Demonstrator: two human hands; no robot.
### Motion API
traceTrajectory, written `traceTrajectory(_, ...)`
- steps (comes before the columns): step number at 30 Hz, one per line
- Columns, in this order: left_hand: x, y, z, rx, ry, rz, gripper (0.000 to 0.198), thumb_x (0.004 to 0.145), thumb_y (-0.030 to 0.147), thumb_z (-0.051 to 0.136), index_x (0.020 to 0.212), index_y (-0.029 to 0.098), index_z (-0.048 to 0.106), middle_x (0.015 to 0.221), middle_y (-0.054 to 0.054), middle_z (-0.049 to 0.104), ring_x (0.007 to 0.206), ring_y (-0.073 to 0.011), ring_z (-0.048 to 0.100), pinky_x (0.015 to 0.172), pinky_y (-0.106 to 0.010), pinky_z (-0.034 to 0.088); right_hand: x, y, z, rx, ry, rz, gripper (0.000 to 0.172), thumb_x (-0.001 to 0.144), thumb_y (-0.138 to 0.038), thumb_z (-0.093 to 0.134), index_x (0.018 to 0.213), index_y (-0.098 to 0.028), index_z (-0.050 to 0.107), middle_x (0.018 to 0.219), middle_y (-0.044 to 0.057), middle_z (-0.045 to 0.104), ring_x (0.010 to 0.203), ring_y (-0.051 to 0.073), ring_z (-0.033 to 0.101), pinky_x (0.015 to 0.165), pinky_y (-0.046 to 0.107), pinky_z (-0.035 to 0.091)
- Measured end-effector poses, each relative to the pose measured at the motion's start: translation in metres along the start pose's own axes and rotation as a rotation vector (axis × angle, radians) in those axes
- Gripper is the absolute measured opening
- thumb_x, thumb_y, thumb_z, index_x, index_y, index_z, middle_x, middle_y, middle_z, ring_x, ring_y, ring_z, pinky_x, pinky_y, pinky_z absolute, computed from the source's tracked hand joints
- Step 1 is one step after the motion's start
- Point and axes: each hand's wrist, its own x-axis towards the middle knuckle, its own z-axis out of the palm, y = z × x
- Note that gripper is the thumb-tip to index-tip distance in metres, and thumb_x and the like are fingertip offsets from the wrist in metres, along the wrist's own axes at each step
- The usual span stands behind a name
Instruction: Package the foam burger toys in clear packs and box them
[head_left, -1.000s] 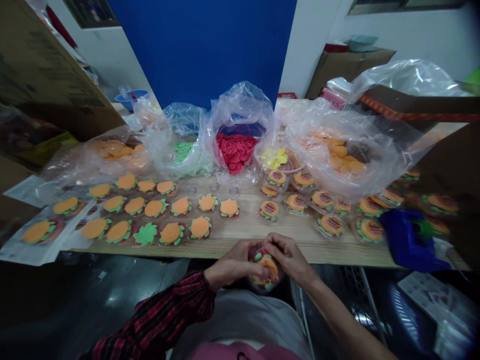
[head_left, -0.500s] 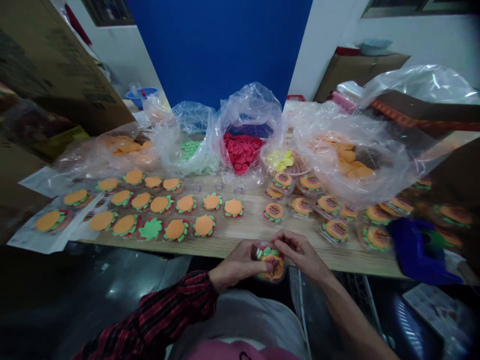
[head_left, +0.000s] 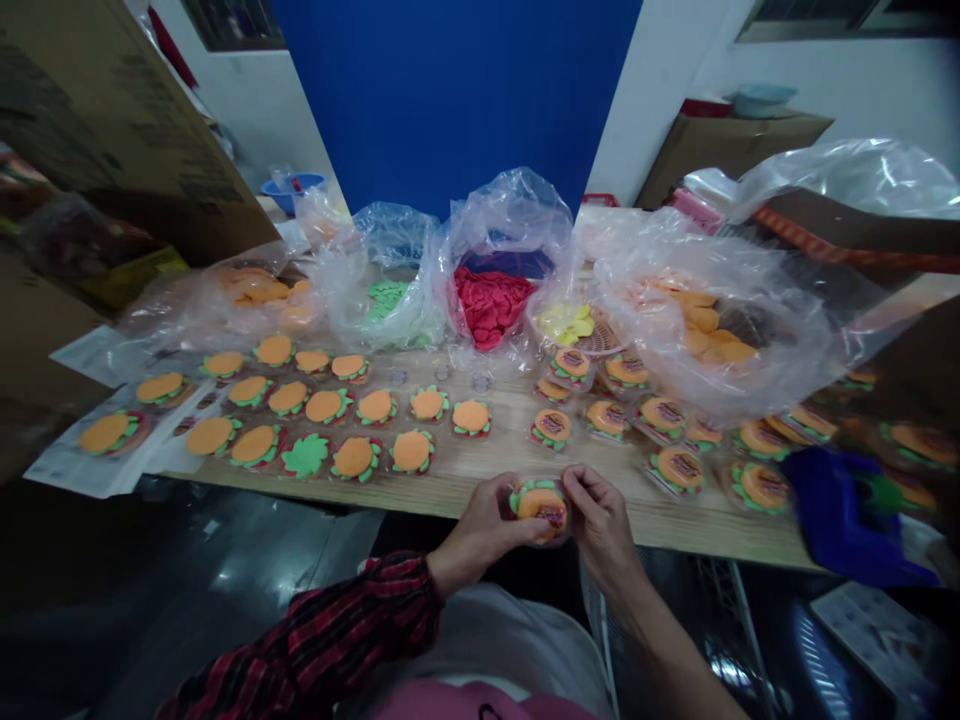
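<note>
**Toy burger sandwiched between two hands at the counter's edge**

So the left hand [head_left: 491, 525] has the burger pack [head_left: 531, 503] in its grip: thumb laid across the printed bun, the rest of the fingers wrapped round the far left side. The pack sits directly to the right of that palm, over the front edge of the counter [head_left: 491, 470]. Can't tell if it's resting on the wood at all.

The right hand [head_left: 604, 520] is right up by the pack's opposite side, fingers curled, thumb and index bunched near the upper right rim. Can't tell whether that grip is pinching the rim, something thin, or nothing. Both hands are basically equally close. The pack looks roundish, so no real long axis to speak of; its bun faces up.

Materials: clear shiny plastic shell, matte orange bun that looks like foam, wavy green frill poking out. Plain-topped burgers [head_left: 412, 451] line the left side, printed ones [head_left: 552, 428] the right, plus one bare green frill [head_left: 305, 456] shaped like a splat. Behind, a crinkly see-through bag [head_left: 517, 195] gapes around flat red pieces [head_left: 491, 305].
</note>
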Motion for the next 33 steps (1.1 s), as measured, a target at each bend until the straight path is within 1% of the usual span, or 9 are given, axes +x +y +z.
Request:
traceTrajectory(2,0.001,0.0,-0.002,0.068,-0.044,-0.009,0.03,0.06,0.027,0.074,0.082,0.012,0.061,0.073,-0.002,0.06,0.068,-0.0131,0.053,0.062,-0.022,0.042,0.003,-0.009,-0.005,-0.166,-0.136,-0.034,0.024,0.074,-0.038,0.064,0.065,-0.018,0.054,0.061,-0.003,0.047,0.056,0.011,0.042,0.053,0.022,0.035)
traceTrajectory(6,0.006,0.006,-0.007,0.146,-0.338,-0.005,0.03,0.061,0.022,0.071,0.088,0.011,0.065,0.079,-0.002,0.061,0.072,-0.0143,0.053,0.066,-0.023,0.041,0.009,-0.029,-0.008,-0.483,-0.513,-0.06,0.018,0.076,-0.034,0.062,0.074,-0.017,0.06,0.066,-0.001,0.052,0.063,0.013,0.046,0.057,0.023,0.035)
traceTrajectory(8,0.008,0.008,-0.009,0.138,-0.41,0.01,0.03,0.059,0.017,0.07,0.088,0.012,0.065,0.081,-0.002,0.062,0.074,-0.0145,0.052,0.067,-0.023,0.041,0.01,-0.031,-0.004,-0.516,-0.585,-0.042,0.019,0.078,-0.034,0.06,0.071,-0.017,0.058,0.063,-0.002,0.05,0.06,0.012,0.044,0.055,0.023,0.033)
traceTrajectory(12,0.009,0.01,-0.011,0.164,-0.401,-0.063,0.026,0.056,0.018,0.071,0.08,0.011,0.065,0.073,0.0,0.059,0.066,-0.0123,0.05,0.061,-0.022,0.039,0.007,-0.017,0.001,-0.442,-0.512,-0.04,0.026,0.078,-0.037,0.059,0.063,-0.017,0.053,0.059,-0.003,0.047,0.057,0.011,0.041,0.053,0.023,0.033)
traceTrajectory(15,0.006,0.01,-0.011,0.199,-0.281,-0.122,0.029,0.055,0.025,0.075,0.076,0.01,0.063,0.07,0.0,0.058,0.064,-0.0121,0.05,0.058,-0.022,0.039,0.0,-0.002,0.0,-0.285,-0.288,-0.05,0.027,0.075,-0.039,0.062,0.062,-0.018,0.052,0.059,-0.004,0.047,0.056,0.011,0.041,0.053,0.022,0.033)
traceTrajectory(19,0.001,0.002,-0.008,0.051,-0.099,-0.083,0.045,0.054,0.028,0.078,0.092,0.01,0.06,0.082,-0.003,0.061,0.073,-0.0139,0.054,0.067,-0.024,0.043,-0.005,0.007,-0.004,-0.057,-0.014,-0.049,0.026,0.075,-0.038,0.063,0.065,-0.019,0.051,0.06,-0.005,0.044,0.055,0.01,0.039,0.052,0.021,0.032)
traceTrajectory(22,0.0,-0.003,-0.008,0.014,-0.085,-0.041,0.044,0.057,0.028,0.077,0.094,0.011,0.059,0.085,-0.003,0.061,0.075,-0.0142,0.055,0.07,-0.026,0.044,-0.002,-0.002,-0.01,-0.163,-0.124,-0.079,0.022,0.078,-0.036,0.061,0.067,-0.018,0.053,0.063,-0.004,0.045,0.058,0.011,0.04,0.054,0.022,0.033)
traceTrajectory(27,0.002,0.008,-0.011,0.155,-0.246,-0.067,0.034,0.056,0.027,0.076,0.083,0.01,0.063,0.071,0.0,0.056,0.065,-0.0113,0.049,0.062,-0.022,0.039,0.005,-0.023,-0.011,-0.513,-0.458,-0.135,0.018,0.08,-0.033,0.058,0.071,-0.018,0.056,0.066,-0.001,0.049,0.063,0.013,0.043,0.057,0.024,0.034)
traceTrajectory(33,0.001,0.018,-0.014,0.209,-0.304,-0.114,0.031,0.054,0.026,0.074,0.077,0.01,0.064,0.068,0.0,0.057,0.064,-0.0126,0.05,0.061,-0.022,0.038,-0.001,-0.015,-0.009,-0.567,-0.431,-0.201,0.024,0.084,-0.034,0.051,0.066,-0.018,0.049,0.063,-0.002,0.045,0.06,0.012,0.041,0.055,0.023,0.033)
